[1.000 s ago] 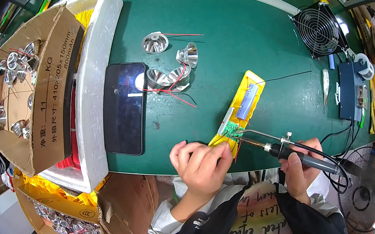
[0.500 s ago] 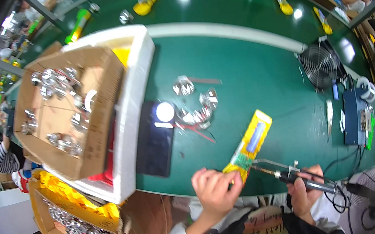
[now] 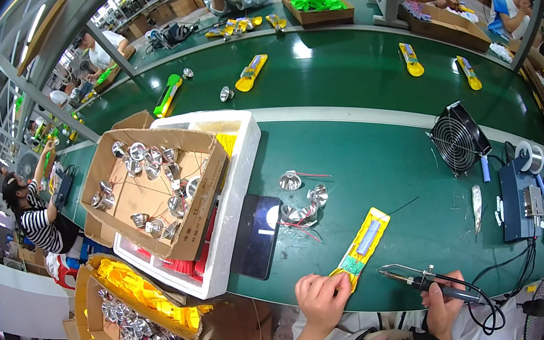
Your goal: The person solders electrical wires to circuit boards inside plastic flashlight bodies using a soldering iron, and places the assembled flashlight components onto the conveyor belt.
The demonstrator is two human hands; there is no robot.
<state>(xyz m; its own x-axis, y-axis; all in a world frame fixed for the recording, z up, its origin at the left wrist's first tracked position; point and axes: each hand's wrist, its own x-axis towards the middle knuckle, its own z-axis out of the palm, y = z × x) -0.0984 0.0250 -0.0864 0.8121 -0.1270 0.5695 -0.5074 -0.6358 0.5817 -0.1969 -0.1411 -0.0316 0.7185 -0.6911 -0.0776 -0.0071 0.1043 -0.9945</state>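
At surface (image 3: 384, 175) near edge: left hand (image 3: 321, 299) pinching yellow board (image 3: 363, 249), right hand (image 3: 443, 299) gripping soldering iron (image 3: 416, 280). Cardboard box (image 3: 207, 179) holding silver reflectors (image 3: 149, 187), sitting in white foam tray (image 3: 242, 153).

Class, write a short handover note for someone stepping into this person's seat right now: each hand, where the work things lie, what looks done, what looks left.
Left hand: pins the near end of the yellow casing on the green bench.
Right hand: grips the soldering iron, tip raised just right of the casing's green circuit board, not touching.
Silver reflectors with red wires lie beside the dark phone.
Done: casing laid open. Left: cannot tell which joints are soldered.
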